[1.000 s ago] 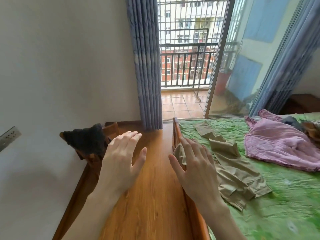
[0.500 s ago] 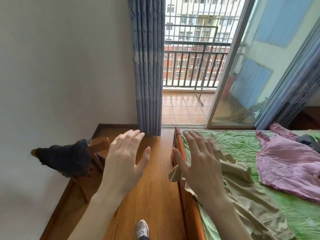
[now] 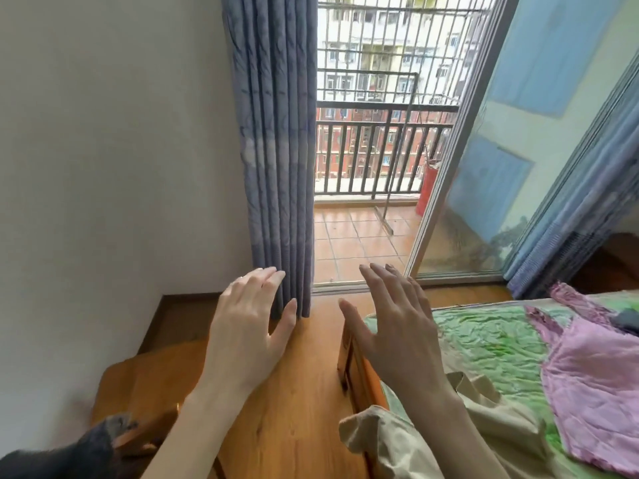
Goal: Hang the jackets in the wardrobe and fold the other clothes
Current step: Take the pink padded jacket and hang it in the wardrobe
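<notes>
**A:** Where are the hands, and is either one holding anything?

**B:** Both are raised in the lower middle of the frame, palms down, fingers straight and spread, holding nothing. The left hand [image 3: 247, 335] hangs over the wooden floor [image 3: 297, 409], in front of the grey-blue curtain [image 3: 276, 150]. The right hand [image 3: 397, 333] is above the wooden bed frame [image 3: 359, 378], at the left edge of the bed.

**A:** And the clothes to be sorted?

**B:** A beige garment [image 3: 432, 440], possibly a shirt or light jacket, lies crumpled at the bottom of the frame, under the right forearm, one corner drooping over the bed frame. A pink garment [image 3: 594, 385] is spread at the right of the frame on the green bedsheet [image 3: 491, 344], with something dark [image 3: 626, 319] at its upper edge. Another dark item [image 3: 69, 454] rests on wooden furniture at the lower left. No wardrobe is in sight.

**A:** How should the next step go?

**B:** I judge the person is between garments, about to pick one up. The beige piece is nearest. It would be best to bring both hands down to it, find the collar or shoulders and lift from there, so it hangs straight and shows whether it belongs on a hanger or in the folded pile. Grabbing the drooping corner would likely drag the cloth into a tangle.
</notes>
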Available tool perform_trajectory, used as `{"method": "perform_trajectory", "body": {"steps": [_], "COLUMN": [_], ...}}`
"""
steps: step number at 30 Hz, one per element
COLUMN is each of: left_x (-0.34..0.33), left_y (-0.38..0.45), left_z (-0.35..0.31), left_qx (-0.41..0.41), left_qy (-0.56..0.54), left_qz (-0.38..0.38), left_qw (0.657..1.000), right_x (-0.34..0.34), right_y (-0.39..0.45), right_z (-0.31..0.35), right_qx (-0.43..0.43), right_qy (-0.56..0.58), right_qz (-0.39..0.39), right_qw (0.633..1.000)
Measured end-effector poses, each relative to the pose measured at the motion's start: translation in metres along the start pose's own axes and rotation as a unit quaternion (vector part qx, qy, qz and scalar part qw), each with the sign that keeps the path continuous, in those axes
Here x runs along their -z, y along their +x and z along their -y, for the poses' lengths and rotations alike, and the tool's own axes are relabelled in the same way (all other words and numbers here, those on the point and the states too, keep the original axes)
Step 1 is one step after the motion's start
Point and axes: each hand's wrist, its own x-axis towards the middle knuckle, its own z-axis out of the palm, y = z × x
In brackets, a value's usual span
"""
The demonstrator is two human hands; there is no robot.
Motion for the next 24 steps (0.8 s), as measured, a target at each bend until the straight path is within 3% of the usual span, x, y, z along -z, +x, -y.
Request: {"method": "perform_trajectory", "body": {"steps": [9,24], "left_x": [-0.093,-0.273], "left_y": [0.111,0.351], "left_z": [0.025,0.025], "left_qx": [-0.038,-0.107], "left_qy": [-0.030,-0.064], "left_qz": [0.033,0.024], "left_qw": [0.998,0.992], "right_x": [-0.067,-0.177], "right_y": [0.089,0.299], "right_z": [-0.055,-0.187], "right_qx": [-0.062,-0.127], "right_qy": [-0.023,-0.003], "right_qz": [0.007,-0.071], "right_qw": [0.998,0.989]}}
